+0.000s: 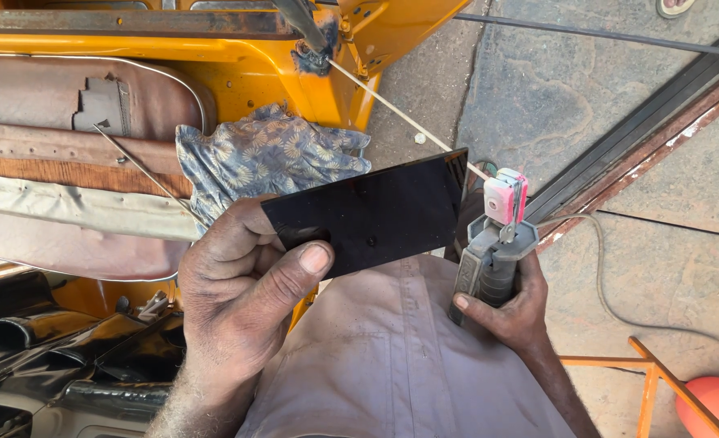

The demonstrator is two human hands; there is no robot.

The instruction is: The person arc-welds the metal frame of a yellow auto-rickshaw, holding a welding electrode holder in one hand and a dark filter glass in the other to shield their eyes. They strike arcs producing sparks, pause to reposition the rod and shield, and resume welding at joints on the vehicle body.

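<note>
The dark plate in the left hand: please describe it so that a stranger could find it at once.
Start at the yellow vehicle body, then go down past the flowered cloth. Just below it, the left hand pinches a flat, glossy black rectangle, the dark plate. Unlike the grey tool in the right hand, it is thin and mirror-smooth.

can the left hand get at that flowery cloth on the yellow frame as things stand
Probably not freely: the left hand is gripping the dark glass plate. The patterned cloth lies just beyond its knuckles with nothing between.
</note>
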